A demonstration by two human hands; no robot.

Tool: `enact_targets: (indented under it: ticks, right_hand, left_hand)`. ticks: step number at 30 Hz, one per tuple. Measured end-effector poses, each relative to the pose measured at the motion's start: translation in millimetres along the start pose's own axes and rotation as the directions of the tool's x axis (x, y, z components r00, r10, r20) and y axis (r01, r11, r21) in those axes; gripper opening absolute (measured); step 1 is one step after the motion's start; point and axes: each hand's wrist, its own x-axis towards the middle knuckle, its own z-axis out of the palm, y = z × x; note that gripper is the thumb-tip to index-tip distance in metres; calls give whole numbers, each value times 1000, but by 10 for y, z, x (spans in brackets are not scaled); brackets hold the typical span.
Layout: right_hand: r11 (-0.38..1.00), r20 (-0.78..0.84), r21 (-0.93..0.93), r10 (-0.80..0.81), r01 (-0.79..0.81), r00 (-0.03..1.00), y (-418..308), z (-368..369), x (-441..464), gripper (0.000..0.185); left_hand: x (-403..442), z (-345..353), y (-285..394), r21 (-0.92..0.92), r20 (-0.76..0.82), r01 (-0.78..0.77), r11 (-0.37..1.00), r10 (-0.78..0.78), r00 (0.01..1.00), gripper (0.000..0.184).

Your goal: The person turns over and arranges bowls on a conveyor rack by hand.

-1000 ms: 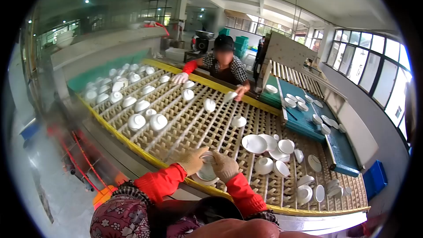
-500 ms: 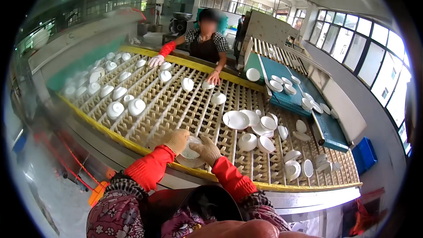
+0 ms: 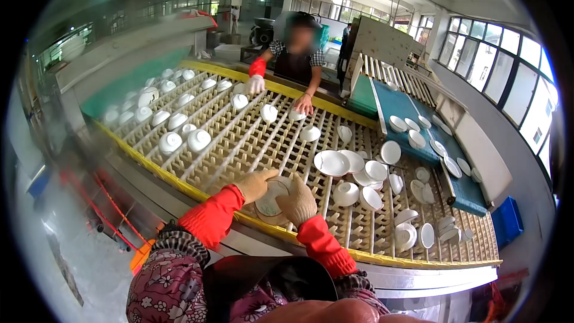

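A white plate (image 3: 270, 208) with a faint green mark is held between my two gloved hands at the near edge of the pegged conveyor (image 3: 222, 166). My left hand (image 3: 256, 185), in a tan work glove, grips its upper left rim. My right hand (image 3: 298, 202), gloved the same way, is closed on the right rim, and its fingers are partly hidden. Beyond my right hand are an oval dish (image 3: 331, 163) and an upturned bowl (image 3: 345, 194). Two upturned bowls (image 3: 198, 140) lie farther off, to the left of my hands.
Across the conveyor a co-worker (image 3: 296, 54) has one bare hand (image 3: 304, 104) on a bowl and one gloved hand (image 3: 256, 85) over the pegs. Several dishes lie on a green belt (image 3: 403, 107) at right. A yellow rail (image 3: 179, 190) edges the conveyor; a blue crate (image 3: 508, 221) stands far right.
The view has shifted, so things appear farther right. The plate between my hands shows more of its face. The co-worker's gloved hand has moved right. Another bowl lies near the green belt's edge.
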Motion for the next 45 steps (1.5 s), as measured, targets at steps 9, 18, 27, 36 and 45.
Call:
enact_targets:
  ticks: [9, 18, 27, 36, 45]
  right_hand:
    - [982, 40, 114, -158, 153, 987, 325, -43, -64, 79]
    - [914, -177, 406, 59, 18, 982, 930, -60, 129, 70]
    - [944, -244, 309, -34, 111, 969, 636, -232, 37, 81]
    - [908, 2, -311, -296, 282, 955, 616, -591, -16, 26]
    - [964, 11, -245, 111, -105, 994, 904, -955, -163, 28]
  left_hand:
    - [-47, -148, 71, -366, 202, 244, 898, -179, 963, 41]
    - [-37, 143, 30, -494, 13, -25, 869, 36, 999, 58]
    - [32, 519, 592, -367, -156, 166, 915, -236, 959, 76]
    - [-66, 564, 964, -132, -232, -10, 991, -21, 972, 78]
    - [15, 874, 1109, -89, -157, -57, 994, 42, 987, 82]
